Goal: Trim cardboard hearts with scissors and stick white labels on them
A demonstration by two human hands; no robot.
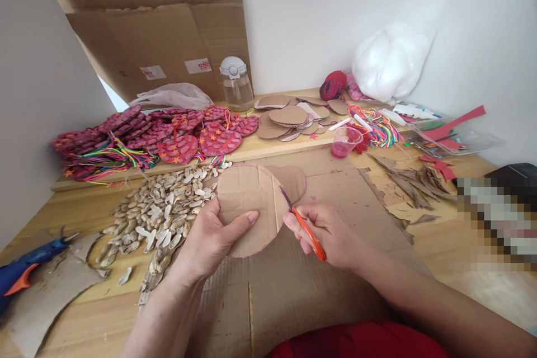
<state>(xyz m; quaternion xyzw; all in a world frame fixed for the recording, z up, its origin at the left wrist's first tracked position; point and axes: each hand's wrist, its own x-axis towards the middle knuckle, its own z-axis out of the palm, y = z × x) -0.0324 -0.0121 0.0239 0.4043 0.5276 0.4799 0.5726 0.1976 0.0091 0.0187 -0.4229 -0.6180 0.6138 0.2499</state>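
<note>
Here, a cardboard shape (251,207), rounded and edged in pink, is gripped from the left by the left hand (212,240), thumb pressed across its face. Orange-handled scissors (304,226) are clasped in the right hand (331,235), blades meeting its right edge. Flat corrugated cardboard (293,285) is spread over the wooden worktop (440,235) beneath.

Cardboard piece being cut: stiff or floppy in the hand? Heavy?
Probably stiff: the cardboard piece stays flat though the left hand grips only one edge. Likely light, pinched by thumb and fingers alone. Being flat, it seems unlikely to roll. The right hand holds scissors.
</note>
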